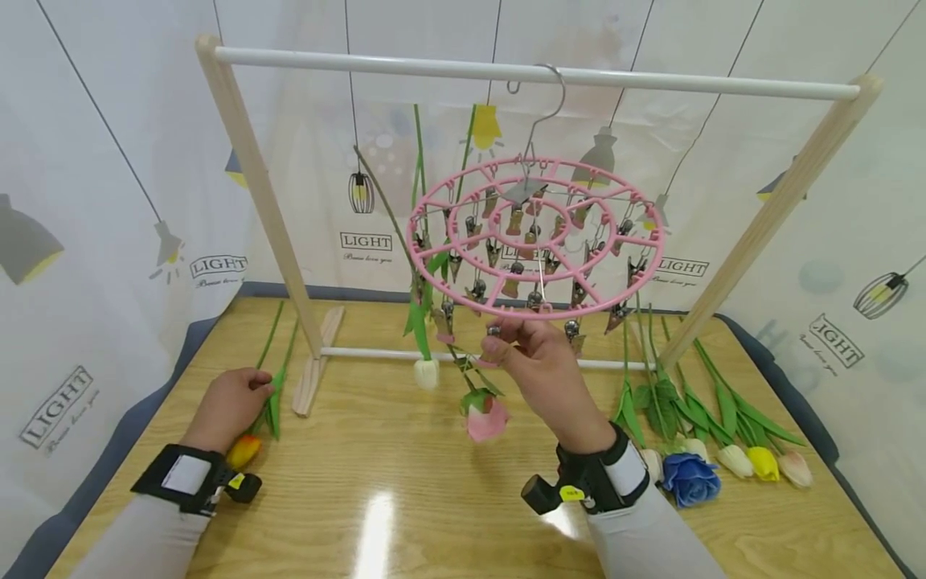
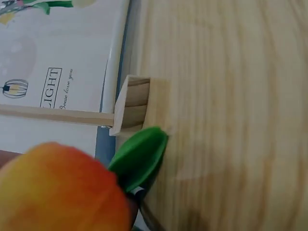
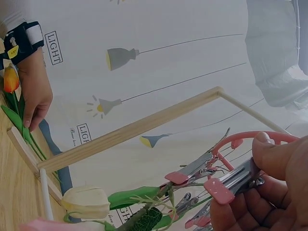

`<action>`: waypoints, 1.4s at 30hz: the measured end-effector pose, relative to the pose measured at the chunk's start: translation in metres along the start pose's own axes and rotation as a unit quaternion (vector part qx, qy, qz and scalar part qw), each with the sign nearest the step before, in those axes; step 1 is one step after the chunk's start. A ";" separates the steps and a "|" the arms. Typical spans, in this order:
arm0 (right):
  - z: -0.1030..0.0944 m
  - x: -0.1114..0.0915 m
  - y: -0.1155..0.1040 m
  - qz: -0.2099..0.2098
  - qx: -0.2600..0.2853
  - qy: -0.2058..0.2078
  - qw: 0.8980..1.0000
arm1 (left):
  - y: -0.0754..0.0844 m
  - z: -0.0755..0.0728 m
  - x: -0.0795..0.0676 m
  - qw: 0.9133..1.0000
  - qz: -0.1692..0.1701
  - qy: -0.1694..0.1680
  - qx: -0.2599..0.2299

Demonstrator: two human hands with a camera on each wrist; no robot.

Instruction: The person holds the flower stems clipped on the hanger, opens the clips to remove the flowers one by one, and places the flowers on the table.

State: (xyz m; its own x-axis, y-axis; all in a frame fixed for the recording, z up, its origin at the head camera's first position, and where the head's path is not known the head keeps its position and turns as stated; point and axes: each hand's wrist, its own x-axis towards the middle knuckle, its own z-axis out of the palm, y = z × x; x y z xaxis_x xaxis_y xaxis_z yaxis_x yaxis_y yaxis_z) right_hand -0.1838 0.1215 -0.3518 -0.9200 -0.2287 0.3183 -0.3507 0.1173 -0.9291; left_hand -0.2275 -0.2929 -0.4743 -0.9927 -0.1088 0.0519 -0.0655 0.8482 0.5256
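Observation:
My left hand rests low over the table's left side, pinching the green stem of an orange-red tulip between thumb and fingers. That bloom fills the lower left of the left wrist view. At the round pink clip hanger, my right hand grips a metal clip with pink tips from below. A white tulip and a pink rose hang head down from clips at the hanger's left side, stems pointing up. Whether the gripped clip's jaws are parted is unclear.
A white rod on wooden legs carries the hanger by its hook. On the table's right lie a blue rose, a yellow tulip and several pale tulips. Printed cloth hangs behind the rack.

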 end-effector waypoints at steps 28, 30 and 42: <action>0.000 -0.002 -0.005 -0.008 0.019 -0.003 1.000 | 0.037 -0.020 -0.011 0.994 0.074 0.078 -0.012; 0.000 -0.002 -0.004 -0.008 0.024 -0.004 1.000 | 0.057 -0.023 -0.018 0.989 0.098 0.104 -0.049; -0.003 -0.004 -0.005 0.000 0.000 -0.001 1.000 | 0.181 -0.022 -0.067 0.909 0.278 0.115 -0.289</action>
State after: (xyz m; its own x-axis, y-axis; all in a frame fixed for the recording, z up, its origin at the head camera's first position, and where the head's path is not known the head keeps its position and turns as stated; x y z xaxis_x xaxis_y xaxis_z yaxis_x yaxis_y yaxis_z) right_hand -0.1789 0.1249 -0.3480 -0.9200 -0.2305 0.3171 -0.3496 0.1166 -0.9296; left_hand -0.1701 -0.1436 -0.3637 -0.8036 0.0915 0.5880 0.5709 0.3974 0.7184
